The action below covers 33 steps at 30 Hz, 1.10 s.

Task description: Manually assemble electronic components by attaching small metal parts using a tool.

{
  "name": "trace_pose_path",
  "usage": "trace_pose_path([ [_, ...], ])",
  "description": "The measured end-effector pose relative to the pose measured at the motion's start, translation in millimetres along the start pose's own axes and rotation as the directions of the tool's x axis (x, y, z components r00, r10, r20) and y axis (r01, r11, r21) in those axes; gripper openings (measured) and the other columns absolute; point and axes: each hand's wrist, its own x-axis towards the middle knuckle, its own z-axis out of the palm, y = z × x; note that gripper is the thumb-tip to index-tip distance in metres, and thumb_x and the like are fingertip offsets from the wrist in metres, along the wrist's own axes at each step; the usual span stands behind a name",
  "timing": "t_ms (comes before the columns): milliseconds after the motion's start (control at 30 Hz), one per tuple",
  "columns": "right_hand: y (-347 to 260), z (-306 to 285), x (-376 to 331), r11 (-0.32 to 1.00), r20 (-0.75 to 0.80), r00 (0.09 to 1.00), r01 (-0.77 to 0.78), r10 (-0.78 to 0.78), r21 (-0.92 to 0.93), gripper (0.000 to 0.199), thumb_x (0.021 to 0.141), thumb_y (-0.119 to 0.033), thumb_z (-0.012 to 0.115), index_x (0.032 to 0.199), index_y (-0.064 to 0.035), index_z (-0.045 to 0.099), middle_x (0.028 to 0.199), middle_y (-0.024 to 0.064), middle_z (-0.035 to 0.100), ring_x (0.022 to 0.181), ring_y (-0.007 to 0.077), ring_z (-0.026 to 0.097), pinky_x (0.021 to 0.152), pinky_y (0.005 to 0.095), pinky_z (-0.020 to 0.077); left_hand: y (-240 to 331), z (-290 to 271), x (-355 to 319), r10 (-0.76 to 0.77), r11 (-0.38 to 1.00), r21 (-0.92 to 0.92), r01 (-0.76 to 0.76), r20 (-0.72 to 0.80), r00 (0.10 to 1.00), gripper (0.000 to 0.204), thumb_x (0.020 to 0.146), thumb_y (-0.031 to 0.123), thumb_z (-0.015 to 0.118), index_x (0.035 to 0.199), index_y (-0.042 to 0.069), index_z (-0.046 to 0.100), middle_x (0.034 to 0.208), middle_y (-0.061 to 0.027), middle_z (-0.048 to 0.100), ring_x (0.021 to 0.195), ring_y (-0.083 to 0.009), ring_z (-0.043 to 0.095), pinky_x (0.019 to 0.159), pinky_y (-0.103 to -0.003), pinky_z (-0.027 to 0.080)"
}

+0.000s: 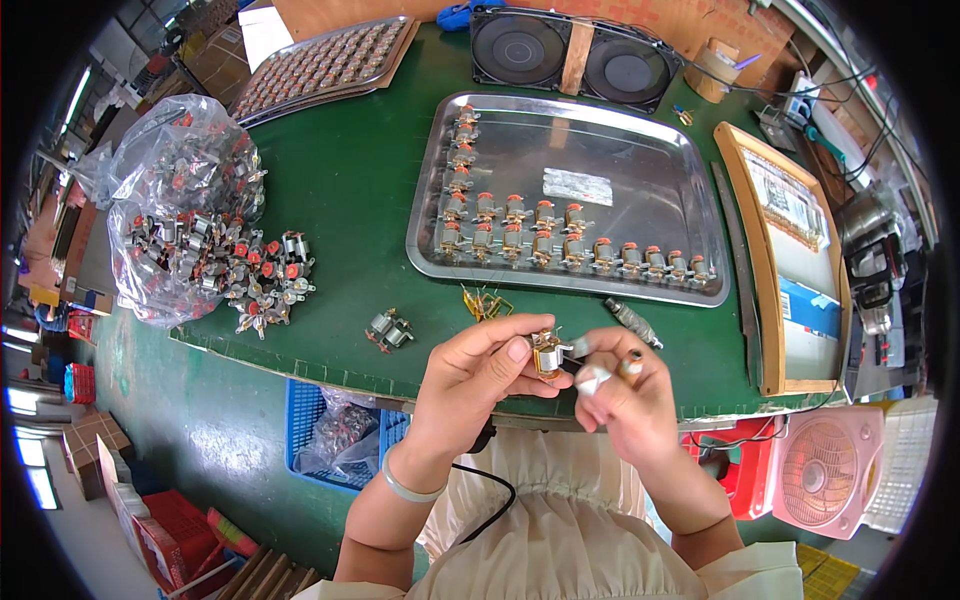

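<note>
Above the near edge of the green table, my left hand [478, 375] pinches a small metal electrical component [549, 353] with a brass-coloured frame and lugs. My right hand [628, 395] is close against its right side, the fingers curled and partly blurred, with white wrapping on some. Something dark shows between that hand and the component, but its kind is unclear. A similar loose component [389, 328] lies to the left on the table, and brass-coloured frame pieces [484, 303] lie just beyond my hands. A slim grey wrapped object [634, 322] rests beyond my right hand.
A metal tray [640, 135] holds rows of red-topped components. On the left, a plastic bag [165, 260] spills a pile of components [270, 270]. A second filled tray [320, 65], two black fans [570, 52] and a wooden-framed box [780, 260] border the work area. Below is a blue crate [305, 425].
</note>
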Motion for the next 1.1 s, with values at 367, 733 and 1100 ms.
trace_pose_path([
  [367, 17, 14, 3, 0.867, 0.069, 0.935, 0.35, -0.349, -0.354, 0.021, 0.077, 0.005, 0.057, 0.097, 0.001, 0.05, 0.062, -0.0067, 0.039, 0.056, -0.0011, 0.035, 0.05, 0.0156, 0.0318, -10, 18, 2, 0.209, 0.973, 0.127, -0.192, -0.138, 0.968, 0.016, 0.087, 0.004, 0.05, 0.1, -0.004, 0.049, 0.098, -0.0104, 0.056, 0.08, -0.0158, 0.06, 0.072, -0.028, 0.053],
  [733, -1, 8, 8, 0.999, 0.06, 0.998, 0.025, -0.023, -0.041, 0.014, 0.081, -0.003, 0.05, 0.094, 0.0017, 0.05, 0.065, -0.0012, 0.048, 0.051, 0.0021, 0.04, 0.046, 0.0178, 0.0356, -15, 19, 5, 0.441, 0.83, 0.408, -0.38, -0.064, 0.895, 0.012, 0.085, 0.003, 0.053, 0.095, -0.004, 0.051, 0.093, -0.0094, 0.055, 0.073, -0.0105, 0.057, 0.063, -0.022, 0.049],
  [1100, 9, 3, 7, 0.763, 0.131, 0.905, 0.413, -0.404, -0.497, 0.021, 0.08, -0.003, 0.062, 0.096, -0.0006, 0.05, 0.063, -0.004, 0.043, 0.052, 0.0017, 0.033, 0.045, 0.0166, 0.0272, -17, 23, 6, 0.443, 0.86, 0.346, -0.375, -0.139, 0.886, 0.013, 0.086, 0.003, 0.053, 0.098, -0.003, 0.051, 0.091, -0.0067, 0.056, 0.081, -0.0092, 0.053, 0.072, -0.022, 0.043],
])
